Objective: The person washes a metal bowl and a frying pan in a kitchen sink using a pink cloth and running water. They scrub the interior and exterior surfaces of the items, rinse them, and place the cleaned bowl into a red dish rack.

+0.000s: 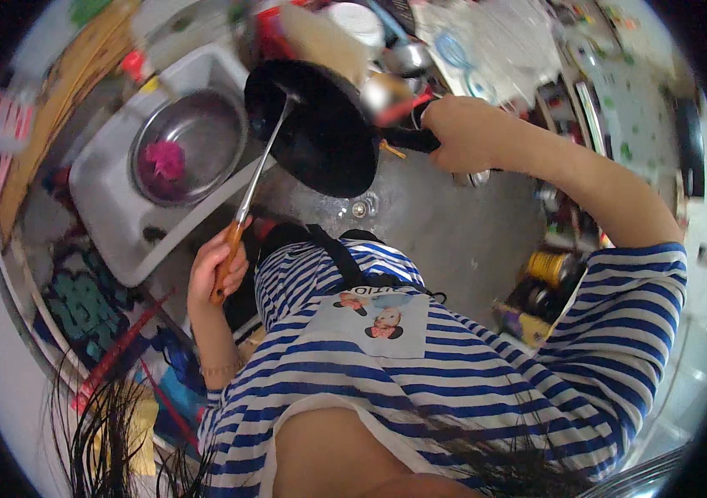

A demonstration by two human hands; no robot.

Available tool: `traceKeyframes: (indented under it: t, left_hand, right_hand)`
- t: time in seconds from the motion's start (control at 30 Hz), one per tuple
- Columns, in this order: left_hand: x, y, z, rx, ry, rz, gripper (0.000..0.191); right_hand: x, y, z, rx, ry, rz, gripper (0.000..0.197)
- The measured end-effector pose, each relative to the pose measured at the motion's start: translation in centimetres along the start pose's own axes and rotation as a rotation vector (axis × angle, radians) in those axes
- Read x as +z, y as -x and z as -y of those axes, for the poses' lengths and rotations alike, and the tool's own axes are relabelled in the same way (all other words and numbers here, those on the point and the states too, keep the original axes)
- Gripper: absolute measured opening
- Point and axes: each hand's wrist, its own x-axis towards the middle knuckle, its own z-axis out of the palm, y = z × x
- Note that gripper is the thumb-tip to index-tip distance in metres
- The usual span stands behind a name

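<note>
Dark and round, a frying pan is held up in front of me, tilted, with my right hand closed around its black handle. My left hand grips the wooden handle of a metal-shafted cooking utensil, whose far end lies over the pan's dark surface. The shape of that far end is hard to make out. Left of the pan is a light-coloured sink with a metal basin in it. A bright pink cloth or scrubber lies in the basin.
Behind the pan stand a white round container and a metal pot. Bottles and boxes, one with a yellow label, stand low on the right. A small drain shows in the grey floor below the pan. A wooden board edges the far left.
</note>
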Motion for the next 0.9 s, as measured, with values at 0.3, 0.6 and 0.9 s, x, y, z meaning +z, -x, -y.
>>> traceKeyframes:
  t: [0.3,0.6,0.9]
  left_hand:
    - [13.9,-8.1,7.8,-0.352,-0.387,0.2,0.055]
    - [30.0,-22.3,26.3,-0.679,-0.836,0.55,0.046]
    - [39.4,-33.5,41.6,-0.516,-1.297,0.94,0.047]
  right_hand:
    - [19.8,18.7,-14.3,0.278,-0.303,0.0,0.023]
    - [50.1,31.4,-19.6,1.009,-1.016,0.104,0.018]
    - [63.5,38.8,-20.8,1.533,-2.438,-0.066,0.013]
